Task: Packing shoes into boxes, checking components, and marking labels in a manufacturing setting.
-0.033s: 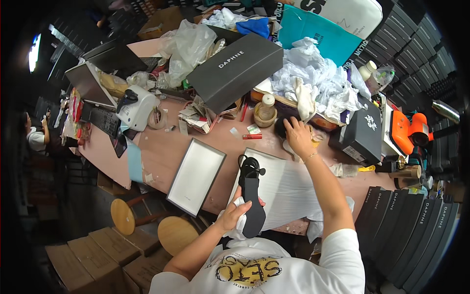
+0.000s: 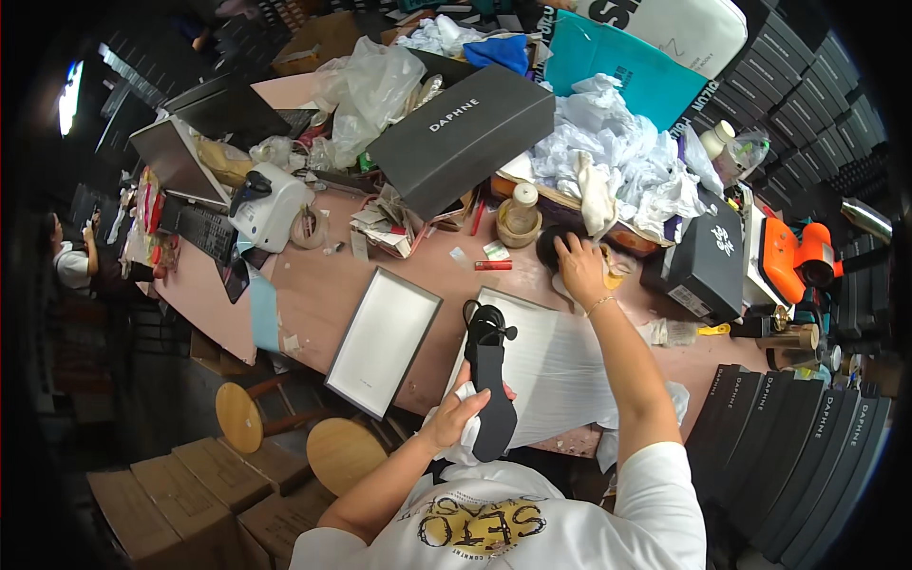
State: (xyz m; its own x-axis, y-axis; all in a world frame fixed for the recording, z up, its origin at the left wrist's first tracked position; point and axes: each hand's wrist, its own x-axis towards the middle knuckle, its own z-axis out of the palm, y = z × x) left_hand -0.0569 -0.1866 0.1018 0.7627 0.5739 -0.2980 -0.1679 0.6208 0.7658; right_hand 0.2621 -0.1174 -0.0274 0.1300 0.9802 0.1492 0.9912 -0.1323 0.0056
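My left hand grips a black sandal with its flat dark sole facing up and its strap loop at the far end. White tissue or cloth is bunched between palm and shoe. Farther off, my right hand reaches across the table, its fingers curled at a black rounded object whose kind I cannot make out. Below the hands lies an open shoebox lined with white tissue paper, partly hidden by the sandal. To its left is an empty shallow box lid with a white inside.
A closed black shoebox rests on clutter at the back. Crumpled white paper is heaped beside it. Near my right hand stand a glue jar and another dark box. Stacked shoeboxes flank the right; stools and cartons sit lower left.
The whole view has shifted very slightly. Both hands and the sandal look the same as before.
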